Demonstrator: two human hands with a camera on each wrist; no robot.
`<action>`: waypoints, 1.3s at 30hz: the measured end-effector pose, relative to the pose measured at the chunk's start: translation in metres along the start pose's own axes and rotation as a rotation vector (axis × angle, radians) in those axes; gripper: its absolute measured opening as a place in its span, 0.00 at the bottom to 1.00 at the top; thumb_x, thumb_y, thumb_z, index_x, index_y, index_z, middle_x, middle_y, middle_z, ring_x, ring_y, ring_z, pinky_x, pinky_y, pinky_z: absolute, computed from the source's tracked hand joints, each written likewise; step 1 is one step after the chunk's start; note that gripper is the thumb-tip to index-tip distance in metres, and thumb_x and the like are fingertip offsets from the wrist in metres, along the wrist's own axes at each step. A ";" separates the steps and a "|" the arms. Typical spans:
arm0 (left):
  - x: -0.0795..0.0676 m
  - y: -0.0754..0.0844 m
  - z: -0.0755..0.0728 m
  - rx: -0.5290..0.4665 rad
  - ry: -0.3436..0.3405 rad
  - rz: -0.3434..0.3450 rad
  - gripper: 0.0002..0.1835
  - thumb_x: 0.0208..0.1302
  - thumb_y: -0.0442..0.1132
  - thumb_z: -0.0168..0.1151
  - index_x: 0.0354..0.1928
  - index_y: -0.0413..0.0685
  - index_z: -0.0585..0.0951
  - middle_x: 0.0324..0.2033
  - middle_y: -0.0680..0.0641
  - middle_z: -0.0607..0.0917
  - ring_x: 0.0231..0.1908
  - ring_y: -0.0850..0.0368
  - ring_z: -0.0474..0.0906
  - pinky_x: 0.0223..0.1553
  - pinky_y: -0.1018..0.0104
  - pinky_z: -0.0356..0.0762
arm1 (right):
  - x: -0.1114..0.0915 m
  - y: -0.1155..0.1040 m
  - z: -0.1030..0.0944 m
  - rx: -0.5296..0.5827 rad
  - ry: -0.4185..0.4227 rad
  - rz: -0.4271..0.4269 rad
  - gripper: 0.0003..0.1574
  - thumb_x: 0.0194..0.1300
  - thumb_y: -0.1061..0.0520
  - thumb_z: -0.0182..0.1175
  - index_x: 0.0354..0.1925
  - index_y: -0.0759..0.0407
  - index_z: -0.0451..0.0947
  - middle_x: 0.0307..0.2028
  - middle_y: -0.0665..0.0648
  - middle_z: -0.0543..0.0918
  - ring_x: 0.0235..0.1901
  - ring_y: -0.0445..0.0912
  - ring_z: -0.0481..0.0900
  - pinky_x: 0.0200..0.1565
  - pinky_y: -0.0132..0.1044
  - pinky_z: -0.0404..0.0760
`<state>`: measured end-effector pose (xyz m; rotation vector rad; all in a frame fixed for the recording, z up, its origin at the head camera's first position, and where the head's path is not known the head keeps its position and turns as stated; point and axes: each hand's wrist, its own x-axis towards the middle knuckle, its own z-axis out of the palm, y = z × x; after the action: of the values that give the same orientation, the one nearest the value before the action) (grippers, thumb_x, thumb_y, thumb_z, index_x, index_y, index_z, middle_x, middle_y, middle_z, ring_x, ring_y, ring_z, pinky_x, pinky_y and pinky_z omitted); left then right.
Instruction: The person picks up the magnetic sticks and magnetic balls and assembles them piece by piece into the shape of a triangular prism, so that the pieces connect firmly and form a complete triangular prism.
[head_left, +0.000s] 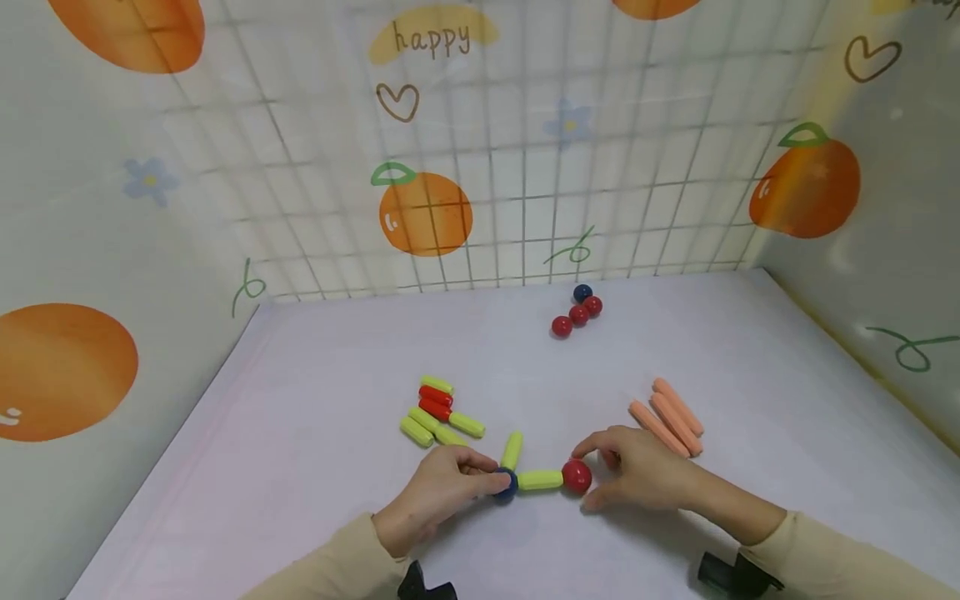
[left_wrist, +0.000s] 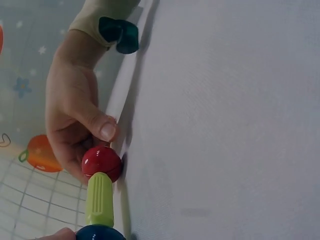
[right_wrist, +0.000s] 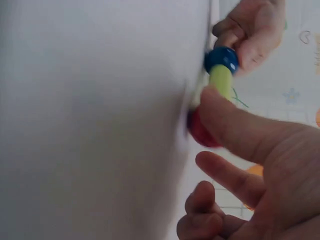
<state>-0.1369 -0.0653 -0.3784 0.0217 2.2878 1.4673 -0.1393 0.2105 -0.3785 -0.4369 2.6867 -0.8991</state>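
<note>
My left hand [head_left: 444, 490] pinches a dark blue ball [head_left: 507, 495] between thumb and fingers, low over the white table. Two yellow-green rods join that ball: one rod [head_left: 512, 451] points toward the back, while the other rod [head_left: 540, 480] runs right to a red ball [head_left: 577, 477]. Around the red ball, the thumb and index finger of my right hand [head_left: 648, 471] are spread apart, fingertips near its edge. In the right wrist view, the right thumb [right_wrist: 235, 125] overlaps the red ball. The left wrist view shows the red ball, rod and blue ball in line.
Several yellow-green rods [head_left: 467, 425] and two red rods [head_left: 435, 408] lie beyond the left hand. Three peach rods [head_left: 675, 421] lie beyond the right hand. Toward the back are three red balls [head_left: 578, 315] and a dark blue ball [head_left: 582, 293], before a printed curtain [head_left: 525, 167].
</note>
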 end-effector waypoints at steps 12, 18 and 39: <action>-0.004 -0.006 0.001 0.035 0.015 0.018 0.16 0.52 0.40 0.75 0.42 0.40 0.86 0.25 0.51 0.78 0.28 0.60 0.71 0.27 0.72 0.67 | 0.063 0.017 -0.055 0.003 0.130 0.101 0.37 0.58 0.52 0.70 0.64 0.57 0.72 0.30 0.57 0.71 0.28 0.47 0.67 0.26 0.35 0.64; -0.004 -0.009 -0.001 0.046 0.016 0.018 0.16 0.50 0.40 0.76 0.41 0.42 0.86 0.24 0.51 0.75 0.27 0.59 0.69 0.26 0.72 0.63 | 0.107 0.029 -0.066 0.061 0.163 0.173 0.42 0.62 0.50 0.67 0.70 0.55 0.65 0.40 0.62 0.73 0.38 0.50 0.69 0.31 0.35 0.68; -0.004 -0.012 -0.002 0.025 -0.013 0.001 0.16 0.49 0.40 0.77 0.40 0.45 0.86 0.23 0.51 0.74 0.26 0.57 0.68 0.25 0.72 0.61 | 0.169 0.041 -0.066 0.183 0.148 0.208 0.38 0.65 0.55 0.64 0.70 0.58 0.65 0.61 0.68 0.71 0.53 0.56 0.67 0.49 0.40 0.71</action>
<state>-0.1314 -0.0734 -0.3872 0.0389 2.2961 1.4349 -0.3252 0.2149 -0.3802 -0.0511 2.6827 -1.1400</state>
